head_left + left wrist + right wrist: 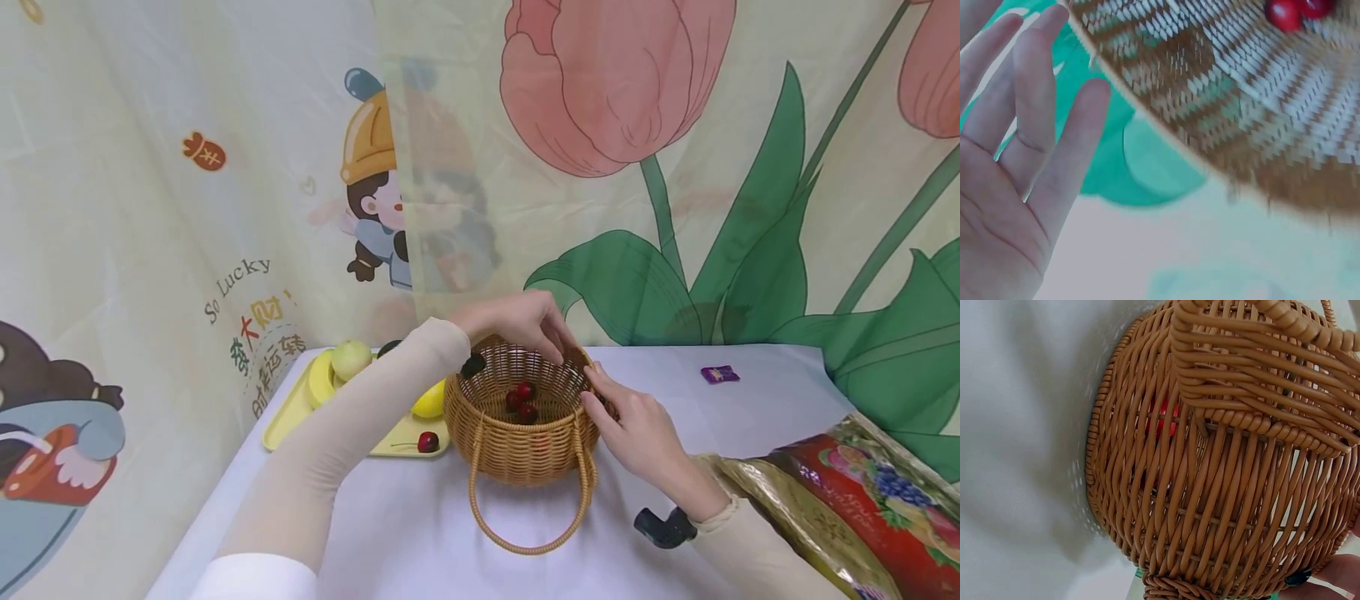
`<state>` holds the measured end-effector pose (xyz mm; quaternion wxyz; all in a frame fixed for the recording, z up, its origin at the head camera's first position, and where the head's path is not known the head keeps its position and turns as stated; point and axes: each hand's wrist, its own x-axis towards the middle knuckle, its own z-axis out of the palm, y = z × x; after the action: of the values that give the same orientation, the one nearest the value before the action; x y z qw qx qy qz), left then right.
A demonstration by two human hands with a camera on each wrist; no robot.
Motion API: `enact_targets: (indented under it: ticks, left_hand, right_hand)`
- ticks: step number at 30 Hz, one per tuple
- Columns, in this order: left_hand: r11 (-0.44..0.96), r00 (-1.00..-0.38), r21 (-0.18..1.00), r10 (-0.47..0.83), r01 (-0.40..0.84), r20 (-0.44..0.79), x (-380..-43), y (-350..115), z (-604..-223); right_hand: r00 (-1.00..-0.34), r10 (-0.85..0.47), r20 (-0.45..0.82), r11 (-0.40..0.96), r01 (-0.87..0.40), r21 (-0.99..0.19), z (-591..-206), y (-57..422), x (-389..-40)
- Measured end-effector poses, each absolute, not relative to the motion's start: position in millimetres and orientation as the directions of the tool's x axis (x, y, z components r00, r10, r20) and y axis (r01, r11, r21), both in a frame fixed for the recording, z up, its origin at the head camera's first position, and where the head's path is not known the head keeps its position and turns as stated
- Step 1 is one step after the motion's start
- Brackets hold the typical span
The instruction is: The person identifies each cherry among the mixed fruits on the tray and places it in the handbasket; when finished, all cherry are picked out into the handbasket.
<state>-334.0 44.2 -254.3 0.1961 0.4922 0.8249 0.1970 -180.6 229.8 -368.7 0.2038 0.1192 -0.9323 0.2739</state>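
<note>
A brown wicker basket [517, 450] stands on the table, its handle [528, 550] folded down toward the front. Inside lie a few red cherries [527, 412]. Over the basket's far rim is my left hand [517, 323], wrist bent, fingers pointing down to the right. In the left wrist view its fingers [1035, 94] are spread and fairly straight beside the rim, holding nothing. My right hand [637, 429] holds the basket's right rim between thumb and fingers. In the right wrist view, fingertips [1338, 572] touch the wicker wall; the rest of that hand is out of frame.
Left of the basket, a yellow tray [281, 429] carries bananas [321, 379], a pale green round fruit [351, 360], a lemon [430, 402] and a cherry [428, 442]. A small purple packet [720, 374] lies back right. Shiny printed bags [847, 500] fill the front right.
</note>
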Motion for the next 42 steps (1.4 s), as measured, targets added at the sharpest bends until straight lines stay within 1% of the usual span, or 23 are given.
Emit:
enact_targets:
  ticks: [3,8,13,18,23,28,31,34,38,42]
  left_hand:
    - [0.447,-0.460,0.525,0.880,0.724,-0.114,-334,28,-239]
    - [0.489,-0.527,0.542,0.844,0.684,-0.097,-333,-7,-226]
    - [0.525,-0.596,0.535,0.802,0.663,-0.049,-329,-56,-228]
    - [0.581,-0.684,0.516,0.729,0.630,0.015,-325,-113,-238]
    - [0.610,-0.737,0.537,0.675,0.582,0.032,-315,-162,-262]
    - [0.637,-0.777,0.571,0.630,0.518,0.002,-299,-195,-306]
    - [0.627,-0.782,0.598,0.623,0.499,-0.001,-291,-204,-330]
    - [0.632,-0.802,0.622,0.597,0.461,-0.012,-283,-209,-347]
    - [0.638,-0.822,0.645,0.569,0.421,-0.027,-278,-210,-359]
    - [0.633,-0.820,0.643,0.572,0.430,-0.015,-275,-205,-365]
  right_hand:
    - [-0.888,-0.112,0.446,0.816,-0.338,-0.468,-368,230,-181]
    - [-0.888,-0.104,0.448,0.821,-0.331,-0.465,-369,231,-181]
    - [-0.886,-0.104,0.452,0.823,-0.331,-0.462,-370,231,-179]
    - [-0.888,-0.100,0.449,0.821,-0.329,-0.466,-370,231,-179]
    - [-0.890,-0.100,0.445,0.815,-0.330,-0.476,-368,230,-179]
    - [-0.892,-0.100,0.441,0.813,-0.328,-0.481,-369,230,-179]
    - [-0.893,-0.097,0.439,0.816,-0.324,-0.479,-370,231,-178]
    - [-0.893,-0.099,0.440,0.814,-0.327,-0.480,-370,231,-179]
    - [-0.890,-0.102,0.444,0.811,-0.333,-0.481,-371,230,-180]
    - [-0.889,-0.103,0.446,0.809,-0.335,-0.483,-371,229,-180]
